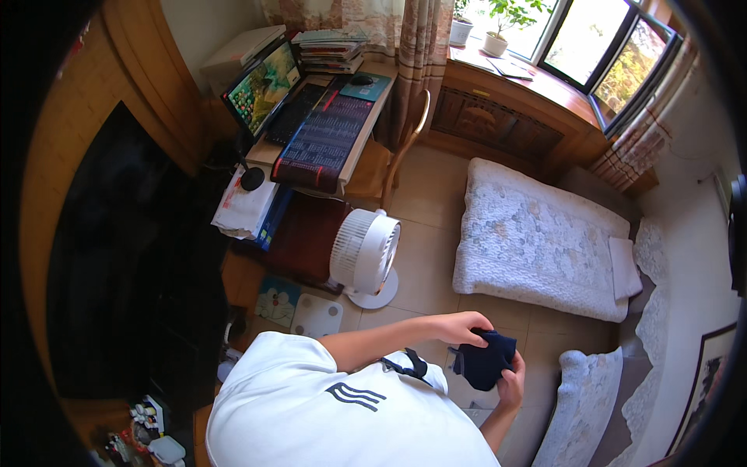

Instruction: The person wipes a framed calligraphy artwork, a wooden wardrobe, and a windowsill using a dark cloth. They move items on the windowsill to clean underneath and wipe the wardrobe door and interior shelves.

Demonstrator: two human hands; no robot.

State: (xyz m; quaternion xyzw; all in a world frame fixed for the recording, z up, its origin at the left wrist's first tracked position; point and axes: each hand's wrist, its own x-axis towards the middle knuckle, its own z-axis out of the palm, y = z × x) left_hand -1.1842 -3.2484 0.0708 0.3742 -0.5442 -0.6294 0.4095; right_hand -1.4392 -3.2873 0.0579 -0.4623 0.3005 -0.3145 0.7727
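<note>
A small bundle of dark navy fabric [487, 357], perhaps a folded garment, is held in front of my white T-shirt [327, 403]. My left hand [465, 328] pinches its upper edge, thumb over the cloth. At its lower right side, my right hand [511, 382] grips the fabric between thumb and fingers. A greyish strip shows along the bundle's left edge. Its underside and some of my fingers are hidden. Close to my left forearm, a black strap [413, 365] lies across the shirt.
A white fan [366, 251] stands left of my arms, near a white bathroom scale [317, 315]. Quilt-covered seats [537, 239] are ahead and at lower right [583, 403]. Beyond are a desk [370, 125] with a monitor [262, 90], a wooden chair [402, 157] and an open window [630, 70].
</note>
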